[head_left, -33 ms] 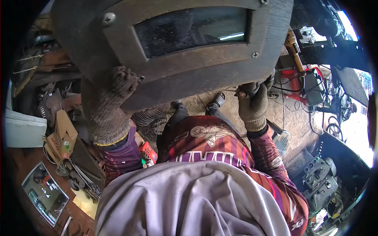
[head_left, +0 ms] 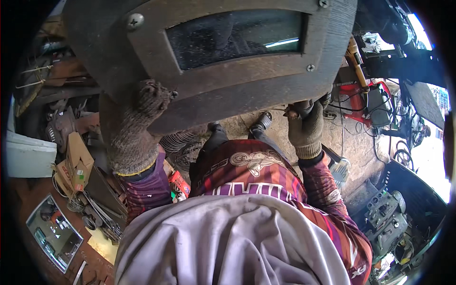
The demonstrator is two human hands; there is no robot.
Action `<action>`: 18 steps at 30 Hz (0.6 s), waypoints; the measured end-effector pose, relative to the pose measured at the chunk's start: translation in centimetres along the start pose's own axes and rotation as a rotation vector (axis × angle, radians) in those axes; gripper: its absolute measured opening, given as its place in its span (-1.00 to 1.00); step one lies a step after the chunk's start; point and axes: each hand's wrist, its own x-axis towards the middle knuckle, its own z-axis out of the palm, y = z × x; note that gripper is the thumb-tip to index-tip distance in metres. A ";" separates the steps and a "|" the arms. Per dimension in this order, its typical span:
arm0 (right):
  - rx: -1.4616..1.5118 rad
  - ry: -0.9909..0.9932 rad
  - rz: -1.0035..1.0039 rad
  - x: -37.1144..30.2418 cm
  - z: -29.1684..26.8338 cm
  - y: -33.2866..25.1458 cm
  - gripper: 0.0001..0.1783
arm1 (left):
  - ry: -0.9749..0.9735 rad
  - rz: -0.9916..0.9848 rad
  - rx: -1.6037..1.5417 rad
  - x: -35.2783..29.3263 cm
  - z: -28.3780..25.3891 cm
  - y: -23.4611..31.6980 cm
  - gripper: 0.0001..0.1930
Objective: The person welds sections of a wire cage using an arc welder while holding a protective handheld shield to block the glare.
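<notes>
A dark welding shield (head_left: 247,97) with a framed, dark glass window (head_left: 237,38) fills the upper middle of the view. My left hand (head_left: 135,126), in a grey knitted glove, is closed at the shield's lower left edge, its fingers curled next to a small bolt. On the right, below the shield's lower right corner, my right hand (head_left: 305,128) wears a similar glove. Its fingers are wrapped round a dark object that the shield's edge and the glove mostly hide, so I cannot make out its kind.
Cables and a red-and-grey machine (head_left: 380,102) lie at the right on the concrete floor (head_left: 351,133). A grey engine part (head_left: 387,218) sits lower right. At the left are a cardboard box (head_left: 76,164), a mirror-like framed pane (head_left: 54,232) and metal scrap. Coiled wire (head_left: 187,154) lies near my feet.
The welding shield has shifted very slightly to the right, with my left hand still on it. My right hand has hardly moved.
</notes>
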 end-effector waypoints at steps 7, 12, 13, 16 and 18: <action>0.033 -0.030 0.076 0.1 0.0 -0.2 -0.53 | -0.170 -0.147 -0.256 1.0 -0.9 0.4 -0.55; 0.047 -0.021 0.036 0.0 -0.2 0.5 -0.41 | -0.099 -0.454 -0.287 -0.9 1.7 0.0 -0.46; 0.076 -0.019 0.043 -0.1 -0.2 0.5 -0.39 | -0.036 -0.379 -0.294 -2.3 2.3 -1.7 -0.39; 0.132 -0.053 0.066 0.1 -0.2 0.9 -0.34 | -0.248 0.374 0.187 -5.1 -0.2 -8.2 -0.55; -0.014 -0.054 0.013 0.5 -0.3 0.0 -0.38 | -0.258 -0.170 -0.351 -0.9 0.2 -1.3 -0.48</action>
